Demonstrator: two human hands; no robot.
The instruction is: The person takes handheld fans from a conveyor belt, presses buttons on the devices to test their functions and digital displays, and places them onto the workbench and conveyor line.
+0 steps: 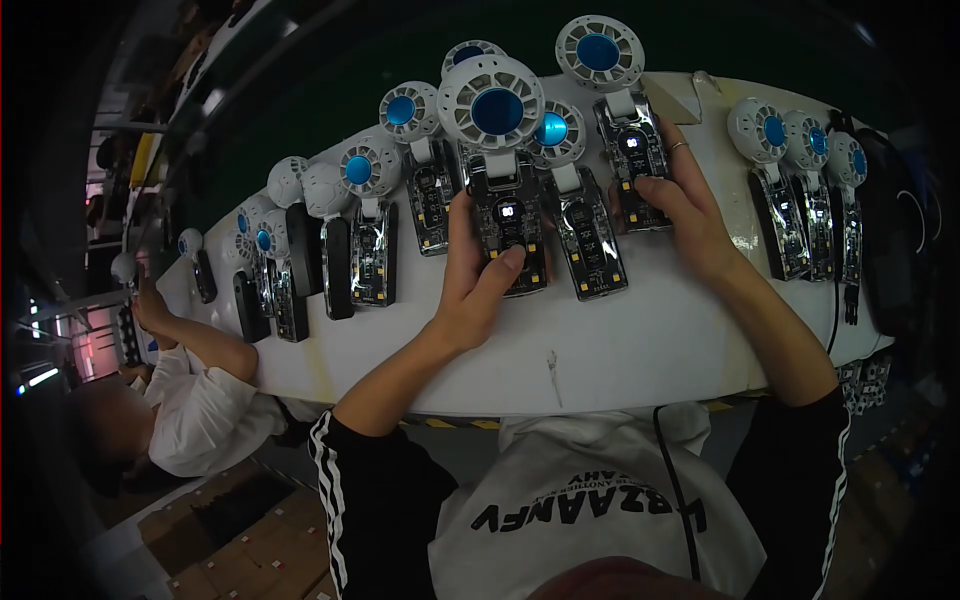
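My left hand (475, 290) is wrapped round a handheld fan (507, 215) with a transparent body, a lit display and a white round head with a blue centre; the thumb lies on its front. My right hand (690, 205) grips a second such fan (634, 150), also with its display lit, the thumb on its front and a ring on one finger. Between the two hands, a third fan (588, 240) lies on the white table (480, 370), its display dark. Just left of my left hand is another fan (432, 200), partly behind the held one.
Several more fans (372, 250) line the table to the left, some with dark bodies. Three fans (785, 225) stand close together at the right, near a black cable. A co-worker (205, 415) in a white shirt sits at the far left. Cardboard (255, 550) lies below.
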